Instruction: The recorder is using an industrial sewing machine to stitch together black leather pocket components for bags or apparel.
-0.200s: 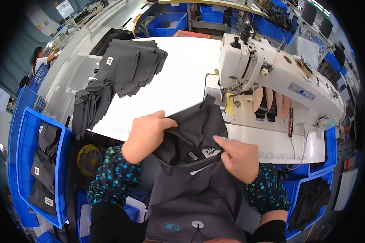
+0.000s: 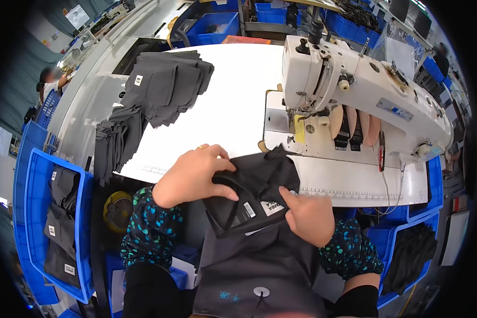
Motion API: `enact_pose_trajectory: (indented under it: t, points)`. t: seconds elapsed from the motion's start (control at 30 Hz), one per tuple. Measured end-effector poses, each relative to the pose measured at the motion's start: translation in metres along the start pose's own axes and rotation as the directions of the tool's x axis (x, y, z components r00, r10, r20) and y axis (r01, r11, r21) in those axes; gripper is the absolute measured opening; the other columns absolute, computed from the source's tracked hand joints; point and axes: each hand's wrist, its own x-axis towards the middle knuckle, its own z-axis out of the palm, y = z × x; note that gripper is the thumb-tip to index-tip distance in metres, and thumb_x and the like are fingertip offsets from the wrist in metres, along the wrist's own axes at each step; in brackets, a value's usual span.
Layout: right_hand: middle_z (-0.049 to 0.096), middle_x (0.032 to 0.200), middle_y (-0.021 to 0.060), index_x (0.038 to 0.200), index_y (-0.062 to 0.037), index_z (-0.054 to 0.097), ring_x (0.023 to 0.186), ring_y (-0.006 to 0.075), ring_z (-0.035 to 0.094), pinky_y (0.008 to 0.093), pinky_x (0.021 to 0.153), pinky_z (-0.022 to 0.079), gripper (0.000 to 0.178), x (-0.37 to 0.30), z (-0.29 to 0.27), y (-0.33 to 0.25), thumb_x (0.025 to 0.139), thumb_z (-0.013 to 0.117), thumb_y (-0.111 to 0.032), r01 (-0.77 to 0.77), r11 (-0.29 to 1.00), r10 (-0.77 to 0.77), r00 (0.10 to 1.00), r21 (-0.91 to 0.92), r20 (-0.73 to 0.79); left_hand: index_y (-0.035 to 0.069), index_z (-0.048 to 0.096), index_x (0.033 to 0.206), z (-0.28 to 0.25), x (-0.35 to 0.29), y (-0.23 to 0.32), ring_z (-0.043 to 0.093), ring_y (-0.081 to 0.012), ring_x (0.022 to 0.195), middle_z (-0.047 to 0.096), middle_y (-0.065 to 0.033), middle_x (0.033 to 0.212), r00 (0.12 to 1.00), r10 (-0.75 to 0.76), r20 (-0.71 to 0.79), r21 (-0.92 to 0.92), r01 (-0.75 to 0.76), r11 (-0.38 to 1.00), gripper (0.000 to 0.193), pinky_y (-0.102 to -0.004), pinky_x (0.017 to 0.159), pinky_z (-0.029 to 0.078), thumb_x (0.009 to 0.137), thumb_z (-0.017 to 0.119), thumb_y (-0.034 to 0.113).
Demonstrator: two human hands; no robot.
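Observation:
A dark grey fabric piece (image 2: 259, 175), folded and puckered, is held between my hands above my lap. A white printed label (image 2: 272, 206) and a small white tag (image 2: 249, 210) lie on its inner face. At its left edge, my left hand (image 2: 193, 175) grips the cloth, thumb on the near side and fingers over the upper fold. My right hand (image 2: 310, 217) pinches the right edge, its index finger stretched along the cloth beside the label. Below hangs a dark grey apron (image 2: 259, 270) with a white round spot, over my lap.
A white sewing machine (image 2: 365, 85) stands to the right on the white table (image 2: 222, 95). Stacked grey fabric pieces (image 2: 167, 79) lie at the back left. Blue bins (image 2: 85, 233) with dark pieces flank me. Red-handled snips (image 2: 381, 153) and a yellow fan (image 2: 117, 211) are nearby.
The fabric piece has turned and come a little lower, showing more of its label and tag. My left hand's thumb has spread down over the cloth. The view has shifted slightly.

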Motion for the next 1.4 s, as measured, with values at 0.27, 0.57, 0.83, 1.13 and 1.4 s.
enact_pose_trajectory:
  t: [0.27, 0.57, 0.83, 1.13, 1.4]
  points:
    - [0.065, 0.071, 0.0076, 0.122, -0.0070, 0.068, 0.058, 0.0265, 0.064, 0.0368, 0.054, 0.048, 0.043, -0.005, 0.000, -0.010, 0.081, 0.075, -0.016, 0.072, 0.989, -0.080, 0.995, 0.126, 0.057, -0.001, 0.071, 0.094, 0.034, 0.044, 0.011, 0.072, -0.0253, 0.085, 0.074, -0.0125, 0.088, 0.977, -0.184, -0.109, -0.415, 0.124, 0.901, 0.023, -0.0333, 0.081, 0.054, 0.082, 0.083, 0.015]
    - [0.070, 0.086, 0.0100, 0.100, 0.0017, 0.072, 0.074, 0.0212, 0.066, 0.0298, 0.070, 0.052, 0.022, 0.038, -0.021, 0.026, 0.086, 0.079, -0.013, 0.031, 0.806, 0.163, 0.948, 0.591, -0.273, -0.002, 0.072, 0.096, 0.027, 0.027, 0.010, 0.067, -0.0208, 0.076, 0.073, -0.0127, 0.083, 0.993, -0.079, -0.089, -0.584, 0.012, 0.812, 0.018, -0.0308, 0.074, 0.052, 0.090, 0.076, 0.014]
    - [0.072, 0.076, 0.0055, 0.089, 0.0043, 0.073, 0.068, 0.0076, 0.063, 0.0230, 0.064, 0.051, 0.014, 0.033, -0.039, 0.014, 0.090, 0.077, -0.009, -0.109, 0.585, 0.207, 0.978, 0.804, -0.018, -0.003, 0.071, 0.101, 0.015, 0.015, 0.016, 0.063, -0.0112, 0.081, 0.072, -0.0075, 0.085, 0.992, -0.127, -0.024, -0.690, 0.075, 0.720, 0.019, -0.0273, 0.079, 0.051, 0.099, 0.068, 0.016]
    - [0.071, 0.073, 0.0034, 0.090, 0.0002, 0.073, 0.064, 0.0062, 0.063, 0.0216, 0.062, 0.051, 0.005, 0.029, -0.048, -0.014, 0.087, 0.077, -0.002, -0.111, 0.596, 0.262, 0.963, 0.795, -0.062, -0.001, 0.067, 0.097, 0.028, 0.004, 0.017, 0.054, -0.0048, 0.084, 0.065, 0.0026, 0.085, 0.979, -0.203, -0.022, -0.794, 0.106, 0.599, 0.019, -0.0232, 0.079, 0.047, 0.103, 0.064, 0.016]
    - [0.071, 0.098, 0.0070, 0.109, -0.0032, 0.071, 0.093, 0.0237, 0.072, 0.0328, 0.073, 0.060, 0.031, 0.043, -0.039, -0.020, 0.079, 0.065, -0.004, 0.573, 0.800, -0.512, 0.806, 0.176, -0.298, 0.001, 0.063, 0.096, 0.033, -0.014, -0.001, 0.045, -0.0015, 0.081, 0.055, 0.0080, 0.084, 0.973, -0.228, 0.033, -0.880, 0.137, 0.454, 0.018, -0.0202, 0.075, 0.042, 0.106, 0.059, 0.015]
